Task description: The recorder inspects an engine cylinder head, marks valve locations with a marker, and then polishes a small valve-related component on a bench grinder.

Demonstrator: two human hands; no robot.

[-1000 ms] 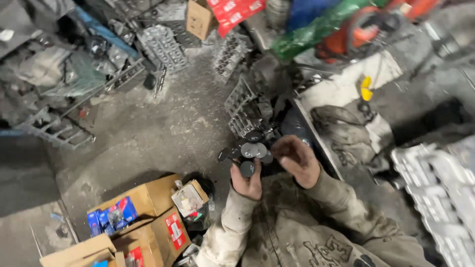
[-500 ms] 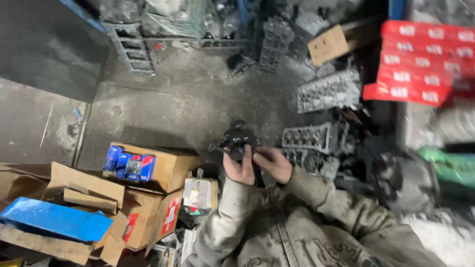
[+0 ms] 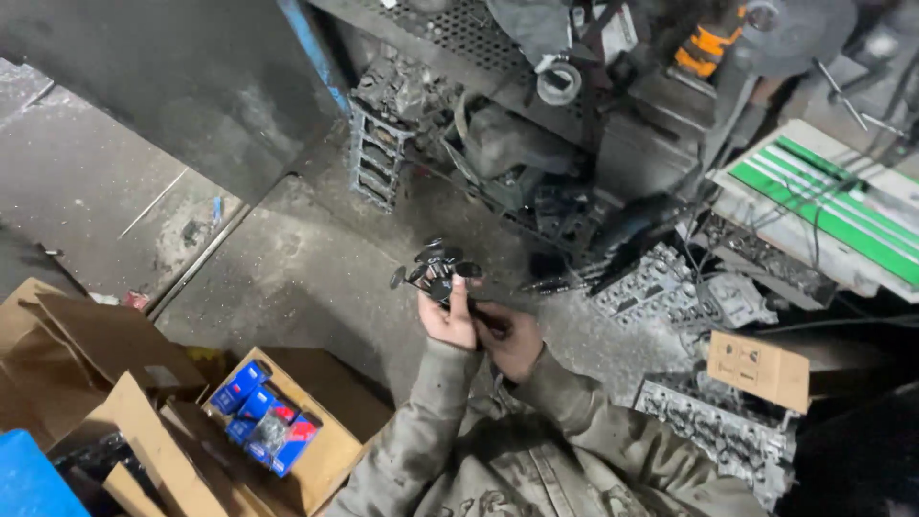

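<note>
Holding a bunch of dark engine valves clamped in left hand; right hand just beside, fingers curled at stems, grip unclear. Sorting stage, probably.

Dusty concrete floor under me, cardboard boxes near left, cluttered metal shelf far; light dim, probably indoors.

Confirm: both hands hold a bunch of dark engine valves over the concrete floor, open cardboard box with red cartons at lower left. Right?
Not quite. The head view shows the cartons in the open cardboard box are mostly blue, not red. The rest holds: left hand and right hand hold the dark valves over the concrete floor.
</note>
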